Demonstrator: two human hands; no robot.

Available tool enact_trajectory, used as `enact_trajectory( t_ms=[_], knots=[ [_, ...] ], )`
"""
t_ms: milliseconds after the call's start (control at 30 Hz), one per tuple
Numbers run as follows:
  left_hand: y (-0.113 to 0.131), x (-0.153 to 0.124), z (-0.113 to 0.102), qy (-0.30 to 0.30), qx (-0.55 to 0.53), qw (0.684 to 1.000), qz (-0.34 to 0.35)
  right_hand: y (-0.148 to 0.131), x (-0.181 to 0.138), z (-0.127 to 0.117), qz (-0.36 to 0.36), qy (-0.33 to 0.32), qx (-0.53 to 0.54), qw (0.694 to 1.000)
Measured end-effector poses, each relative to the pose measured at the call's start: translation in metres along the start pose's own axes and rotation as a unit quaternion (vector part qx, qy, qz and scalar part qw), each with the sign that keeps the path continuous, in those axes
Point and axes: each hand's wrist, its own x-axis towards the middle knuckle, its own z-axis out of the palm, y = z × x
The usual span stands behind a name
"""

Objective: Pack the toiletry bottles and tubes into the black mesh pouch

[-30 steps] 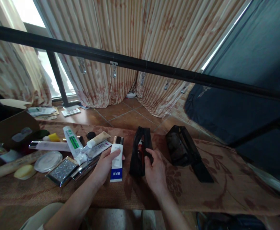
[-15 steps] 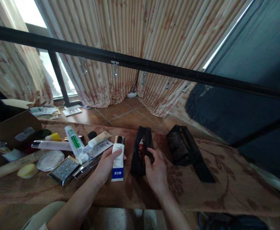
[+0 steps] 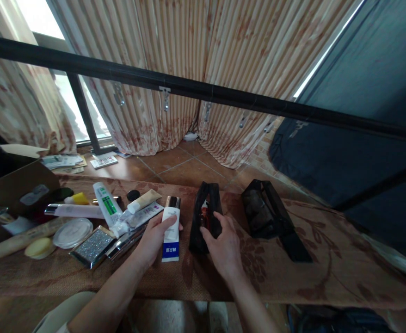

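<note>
- A person is sitting at a worktop (image 3: pixel 328 268) covered in a brown patterned cloth, with both bare forearms reaching forward from the bottom of the view.
- The left hand (image 3: pixel 152 240) is closing around a white tube (image 3: pixel 170 226) with a silver cap and a blue band. The thumb is lying across its front and the fingers are tucked behind. The capped end is pointing away from the person, just left of the pouch's mouth.
- It is hard to tell whether the tube is resting on the cloth or lifted slightly off it.
- The right hand (image 3: pixel 224 247) is gripping a black mesh pouch (image 3: pixel 196 222) that is standing just right of the tube. The fingers are curling over its near rim and pinching the fabric — a grip that seems to be spreading the soft mouth apart, since something red is showing inside.
- A second black pouch (image 3: pixel 261 210) is lying untouched to the right, near the first but apart from it.
- To the left, other toiletries are crowding together within easy reach — a green-and-white tube (image 3: pixel 105 206), a glittery case (image 3: pixel 92 240) and a round white lid (image 3: pixel 72 232).
- A cardboard box (image 3: pixel 12 189) is sitting at the far left edge.
- Striped curtains (image 3: pixel 175 51) are hanging behind a dark bar (image 3: pixel 203 92) that is crossing the view.
</note>
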Motion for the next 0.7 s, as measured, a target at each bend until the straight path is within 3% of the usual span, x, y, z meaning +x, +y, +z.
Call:
enact_trajectory(
  t_ms=[700],
  knots=[
    [-0.0020, -0.0002, -0.0008, -0.003, 0.009, 1.000, 0.008, -0.0061, 0.0000, -0.0040, 0.024, -0.039, -0.010, 0.999]
  ],
)
